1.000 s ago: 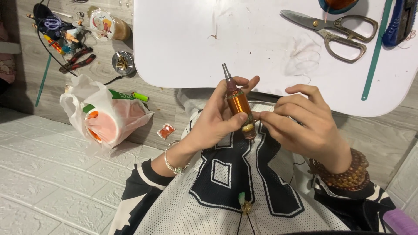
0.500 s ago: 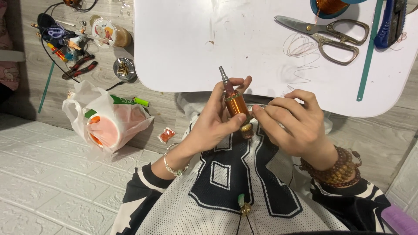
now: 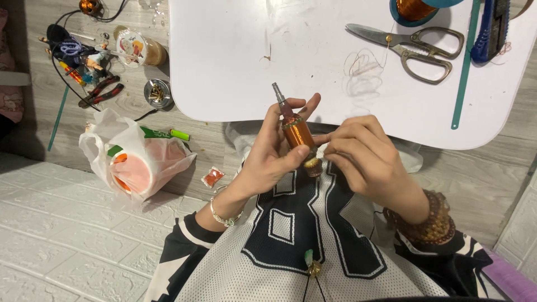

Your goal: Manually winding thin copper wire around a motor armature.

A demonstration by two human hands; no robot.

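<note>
My left hand grips a small motor armature wound with copper wire, its steel shaft pointing up and to the left. Its lower commutator end shows between the two hands. My right hand is curled against that lower end, fingertips pinched at it; whatever they pinch is too small to tell. Both hands hover over my lap, just in front of the white table.
On the table lie scissors, loose thin copper wire, a green ruler strip, a blue utility knife and a copper wire spool. On the floor at left are a plastic bag, red pliers and small clutter.
The armature and both hands stay together in nearly the same pose. The view has shifted slightly, and my right fingers have curled a little tighter at the lower end.
</note>
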